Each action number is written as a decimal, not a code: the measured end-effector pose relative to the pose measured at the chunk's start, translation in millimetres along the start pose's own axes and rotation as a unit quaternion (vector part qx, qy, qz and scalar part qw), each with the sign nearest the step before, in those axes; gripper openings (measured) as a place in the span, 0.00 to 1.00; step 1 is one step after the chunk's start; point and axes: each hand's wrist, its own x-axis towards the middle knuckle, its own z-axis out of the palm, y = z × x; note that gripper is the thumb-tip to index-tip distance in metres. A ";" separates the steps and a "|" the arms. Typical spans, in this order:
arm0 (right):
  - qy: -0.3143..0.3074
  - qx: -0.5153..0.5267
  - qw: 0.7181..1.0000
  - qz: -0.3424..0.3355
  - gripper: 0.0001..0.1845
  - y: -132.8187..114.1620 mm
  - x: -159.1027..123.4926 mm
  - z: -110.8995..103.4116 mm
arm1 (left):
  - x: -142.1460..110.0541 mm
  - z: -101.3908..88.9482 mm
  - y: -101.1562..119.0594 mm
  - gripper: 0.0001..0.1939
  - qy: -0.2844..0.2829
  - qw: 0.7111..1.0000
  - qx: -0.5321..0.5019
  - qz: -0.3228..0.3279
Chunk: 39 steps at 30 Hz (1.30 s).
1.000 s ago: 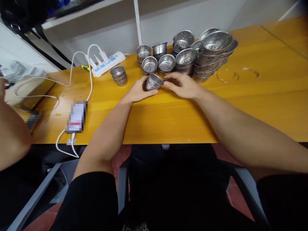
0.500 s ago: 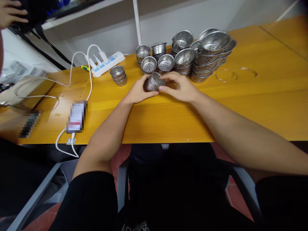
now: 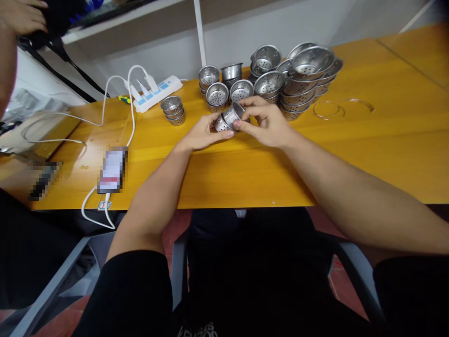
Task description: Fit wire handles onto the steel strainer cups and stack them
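Observation:
My left hand (image 3: 203,133) and my right hand (image 3: 264,121) meet over the yellow wooden table (image 3: 245,159). Between them are small perforated steel strainer cups (image 3: 229,117), nested and tilted on their side. My left fingers curl round the lower cup at the left. My right thumb and fingers pinch the rim of the upper cup. Just behind my hands stand more small strainer cups (image 3: 217,93) and stacks of larger perforated steel bowls (image 3: 301,79).
A short stack of small cups (image 3: 173,110) stands apart at the left. A white power strip (image 3: 157,91) with white cables, a phone (image 3: 112,171) and a dark object (image 3: 42,180) lie at the left. Two clear rings (image 3: 328,110) lie at the right. Another person's hand (image 3: 19,16) is top left.
My right hand has closed on the upper cup and lifted it a little, tilting it. The other person's arm has left the lower left, and their hand now shows at the top left.

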 end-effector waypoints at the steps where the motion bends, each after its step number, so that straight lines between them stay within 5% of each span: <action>1: -0.007 -0.003 1.000 0.002 0.36 -0.2 -0.4 -4.8 | -1.4 -2.1 -1.6 0.47 -0.008 0.999 -0.027 -0.021; 9: -0.108 -0.086 0.989 0.048 0.37 18.1 -9.2 -38.7 | -1.3 -16.4 -40.1 0.65 0.096 0.995 -0.014 -0.019; 14: -0.147 -0.169 0.974 0.041 0.38 20.8 -12.1 -35.8 | -2.9 -15.7 -38.1 0.59 0.115 0.993 0.022 -0.014; 18: -0.184 -0.188 0.963 0.055 0.41 -6.8 -13.4 -67.5 | -5.4 -15.7 -35.8 0.55 0.136 0.990 0.014 -0.013; 20: -0.250 -0.212 0.933 0.150 0.31 -18.4 -16.2 -100.1 | -5.7 -15.2 -37.2 0.55 0.149 0.989 -0.001 -0.012; 23: -0.331 -0.286 0.826 0.356 0.16 -18.7 -22.3 -149.5 | -5.1 -13.6 -37.4 0.56 0.164 0.986 -0.015 -0.013; 26: -0.279 -0.390 0.751 0.454 0.17 -4.2 -27.1 -175.9 | -4.3 -11.8 -33.9 0.54 0.155 0.987 -0.040 -0.019; 30: -0.146 -0.467 0.739 0.464 0.16 15.8 -22.8 -176.5 | -4.3 -11.9 -30.5 0.53 0.130 0.989 -0.064 -0.024; 35: -0.229 -0.473 0.718 0.456 0.08 31.4 4.7 -177.2 | -6.4 -14.7 -33.7 0.52 0.125 0.988 -0.080 -0.030; 37: -0.262 -0.471 0.706 0.459 0.15 36.9 15.3 -180.5 | -6.6 -15.4 -35.3 0.52 0.124 0.988 -0.085 -0.032; 39: -0.233 -0.461 0.734 0.441 0.24 42.2 21.4 -181.5 | -6.4 -15.5 -36.6 0.52 0.124 0.988 -0.092 -0.031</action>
